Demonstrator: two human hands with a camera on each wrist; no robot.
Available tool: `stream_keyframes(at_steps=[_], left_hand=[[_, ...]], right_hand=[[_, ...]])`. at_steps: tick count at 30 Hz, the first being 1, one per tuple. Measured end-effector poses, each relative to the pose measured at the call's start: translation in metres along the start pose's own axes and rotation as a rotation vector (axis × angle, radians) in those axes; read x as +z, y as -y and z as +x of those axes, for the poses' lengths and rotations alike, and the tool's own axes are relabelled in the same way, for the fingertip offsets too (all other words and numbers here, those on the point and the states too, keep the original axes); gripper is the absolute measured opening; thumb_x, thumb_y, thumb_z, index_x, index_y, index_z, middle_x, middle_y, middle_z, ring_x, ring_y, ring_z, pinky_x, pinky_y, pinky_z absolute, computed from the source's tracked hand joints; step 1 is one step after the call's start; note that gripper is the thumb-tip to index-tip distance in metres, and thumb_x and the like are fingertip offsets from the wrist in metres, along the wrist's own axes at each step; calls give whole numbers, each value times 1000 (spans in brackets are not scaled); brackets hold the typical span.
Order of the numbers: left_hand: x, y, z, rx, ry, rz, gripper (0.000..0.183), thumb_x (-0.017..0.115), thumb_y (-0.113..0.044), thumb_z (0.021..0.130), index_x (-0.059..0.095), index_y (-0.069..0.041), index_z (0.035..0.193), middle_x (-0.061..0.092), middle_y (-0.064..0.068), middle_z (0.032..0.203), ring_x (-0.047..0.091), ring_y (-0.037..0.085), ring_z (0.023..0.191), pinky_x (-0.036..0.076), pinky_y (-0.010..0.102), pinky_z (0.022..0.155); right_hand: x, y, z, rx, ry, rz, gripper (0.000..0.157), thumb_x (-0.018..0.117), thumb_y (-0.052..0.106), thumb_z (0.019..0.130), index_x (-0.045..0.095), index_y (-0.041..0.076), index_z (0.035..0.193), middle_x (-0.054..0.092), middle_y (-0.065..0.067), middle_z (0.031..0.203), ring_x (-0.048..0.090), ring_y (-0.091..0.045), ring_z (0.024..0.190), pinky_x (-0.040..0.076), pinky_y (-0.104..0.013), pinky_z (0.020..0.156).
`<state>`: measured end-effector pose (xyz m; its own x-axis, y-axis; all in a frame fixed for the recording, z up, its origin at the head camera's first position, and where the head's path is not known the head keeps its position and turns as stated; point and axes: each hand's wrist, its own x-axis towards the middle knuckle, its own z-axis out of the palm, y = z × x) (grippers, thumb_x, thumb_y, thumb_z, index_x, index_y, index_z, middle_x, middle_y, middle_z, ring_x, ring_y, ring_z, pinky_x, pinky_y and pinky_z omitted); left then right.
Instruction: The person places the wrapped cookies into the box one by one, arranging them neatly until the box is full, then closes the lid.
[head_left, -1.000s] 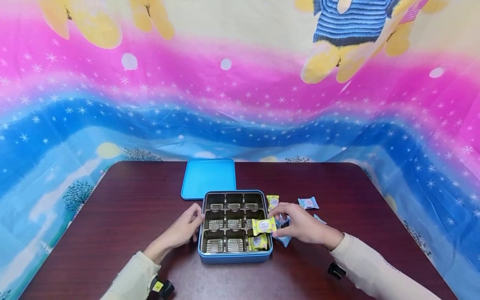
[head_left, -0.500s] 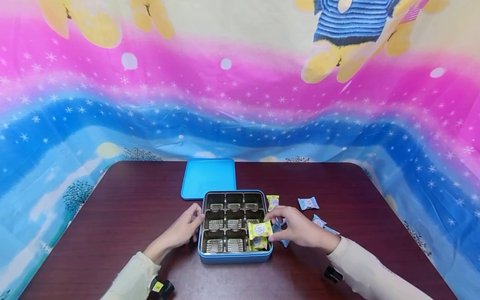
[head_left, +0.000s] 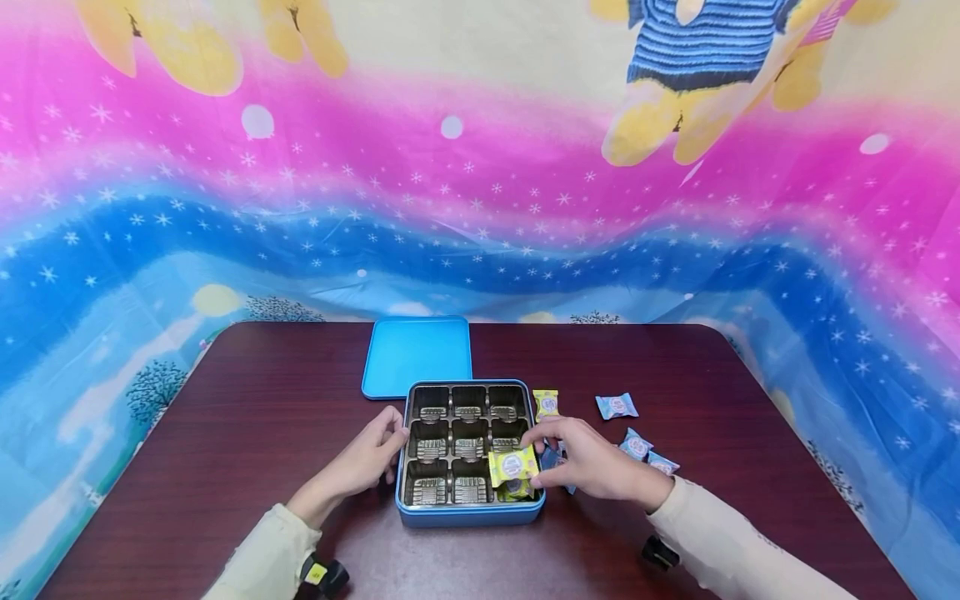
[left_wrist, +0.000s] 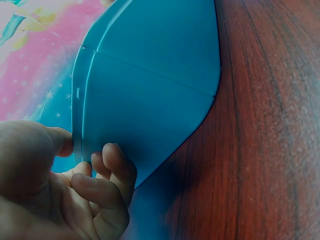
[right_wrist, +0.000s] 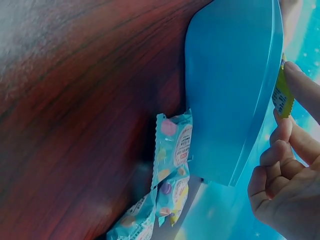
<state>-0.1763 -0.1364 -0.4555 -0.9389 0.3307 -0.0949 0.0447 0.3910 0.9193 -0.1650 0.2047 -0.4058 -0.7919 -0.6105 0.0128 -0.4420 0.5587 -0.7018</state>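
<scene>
Since the previous frame the right hand (head_left: pixel 592 462) and its yellow sweet (head_left: pixel 512 467) have shifted a little left, toward the near edge; left hand (head_left: pixel 363 454) unmoved. Backdrop: printed cloth (head_left: pixel 480 187), pink and blue. Before it, dark red-brown table (head_left: pixel 262 417). On the table, open blue box (head_left: pixel 471 518) with a nine-compartment dark tray (head_left: pixel 469 451); lid (head_left: pixel 418 357) lies flat just behind, toward the left. Left hand grips the box's left edge, thumb at the rim, other fingers curled by the wall. Right hand's thumb and fingertips narrow, pinching the yellow sweet by one end above the near right compartment, where a second yellow sweet (head_left: pixel 517 492) lies partly covered. Third yellow sweet (head_left: pixel 547 403) beside the far right of the box. Blue sweets (head_left: pixel 636 444) scattered right of the box, some half hidden by the right hand.
</scene>
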Motion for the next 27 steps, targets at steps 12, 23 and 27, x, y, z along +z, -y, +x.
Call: stream_keyframes(at_steps=[12,23,27], left_hand=[[0,-1,1,-1,-1,2,14,43,-14,108,40,-5,98,47,4,62,55,18,47,36,23,39],[-1,0,1,-4,5,-2,14,42,-13,108,39,-5,98,46,3,62,55,19,47,36,23,38],[-1,0,1,1,6,0,13,42,-12,107,39,-4,97,45,2,62,55,19,47,36,23,38]], right_hand=[[4,12,4,28,20,-1,32,85,18,81,69,19,110,55,3,91,51,-29,90,40,-26,71],[10,19,8,23,26,-56,31,86,20,81,70,20,107,55,2,89,49,-14,87,38,-25,76],[13,21,9,31,20,-73,31,86,23,81,70,20,107,56,2,89,49,-13,85,39,-24,74]])
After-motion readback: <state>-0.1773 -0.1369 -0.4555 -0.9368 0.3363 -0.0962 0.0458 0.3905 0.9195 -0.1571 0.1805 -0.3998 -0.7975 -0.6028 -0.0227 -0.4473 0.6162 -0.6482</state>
